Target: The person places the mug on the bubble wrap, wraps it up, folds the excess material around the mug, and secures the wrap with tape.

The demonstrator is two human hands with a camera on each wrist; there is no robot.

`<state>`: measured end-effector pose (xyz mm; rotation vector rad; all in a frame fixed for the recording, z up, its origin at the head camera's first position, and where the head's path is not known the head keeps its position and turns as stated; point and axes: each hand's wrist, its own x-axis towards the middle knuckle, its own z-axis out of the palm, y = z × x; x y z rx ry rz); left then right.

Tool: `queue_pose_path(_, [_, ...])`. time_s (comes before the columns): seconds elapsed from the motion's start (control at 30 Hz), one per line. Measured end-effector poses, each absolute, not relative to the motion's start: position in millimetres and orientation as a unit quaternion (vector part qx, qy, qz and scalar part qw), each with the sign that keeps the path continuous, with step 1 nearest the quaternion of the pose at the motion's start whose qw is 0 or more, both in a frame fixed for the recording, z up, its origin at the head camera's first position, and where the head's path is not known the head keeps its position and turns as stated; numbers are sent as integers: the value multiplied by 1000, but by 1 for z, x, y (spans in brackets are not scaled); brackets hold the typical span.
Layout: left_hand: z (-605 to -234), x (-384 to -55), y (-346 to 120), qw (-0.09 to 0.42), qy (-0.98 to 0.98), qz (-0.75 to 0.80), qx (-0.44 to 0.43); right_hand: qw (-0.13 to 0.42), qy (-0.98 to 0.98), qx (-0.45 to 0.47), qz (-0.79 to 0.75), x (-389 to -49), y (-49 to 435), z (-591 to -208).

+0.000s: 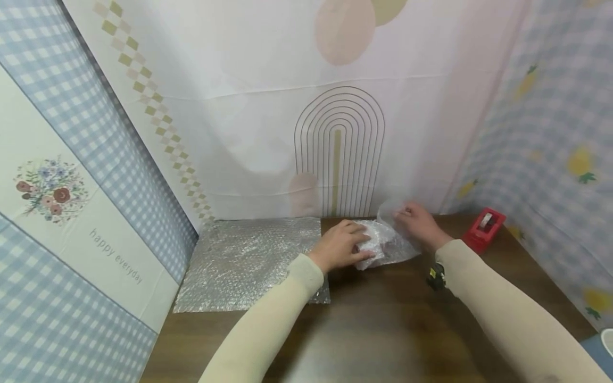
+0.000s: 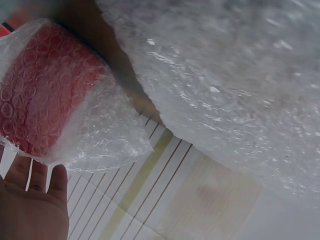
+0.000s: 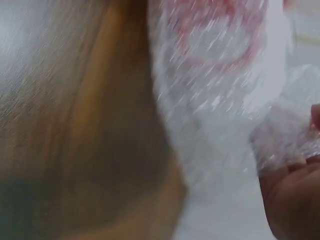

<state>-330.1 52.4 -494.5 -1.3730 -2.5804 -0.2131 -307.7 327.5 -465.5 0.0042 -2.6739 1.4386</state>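
Note:
A red object (image 2: 50, 90) wrapped in clear bubble wrap (image 1: 375, 242) sits at the back of the table, right of centre. My left hand (image 1: 339, 246) grips the bundle's left side, with thumb and fingers spread around it. In the left wrist view, the red shows through the bubbles. Pinched in my right hand (image 1: 421, 223) is the loose far-right end of the wrap, lifted off the bundle. The right wrist view shows that hand (image 3: 295, 200) holding crumpled film, and a round red outline (image 3: 225, 65) under the wrap; the object's kind cannot be made out.
A flat sheet of bubble wrap (image 1: 254, 260) covers the left back of the brown table (image 1: 383, 330). To the right of my right hand stands a red tape dispenser (image 1: 482, 229). A printed cloth (image 1: 249, 106) hangs behind the table. A blue-and-white container (image 1: 604, 343) edges in at lower right.

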Motion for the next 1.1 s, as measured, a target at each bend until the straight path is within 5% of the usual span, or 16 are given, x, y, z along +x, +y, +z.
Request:
queue_pose_path(0.2, [-494,-328,57,105,-884,-80,-449,92,-928,50,357,-303,295,-451])
queue_pose_path(0.43, [-503,-331,58,83,-896,-173,-401,51,-958,77,271,-296,271,-451])
queue_pose_path(0.9, [-508,-332,49,146,-873,-117,-450,-15,-954,129,272,-296,277,-455])
queue_pose_path(1.1, [-502,-332,52,127,-876,-141,-444,-62,-951,137,269,-297,287,-447])
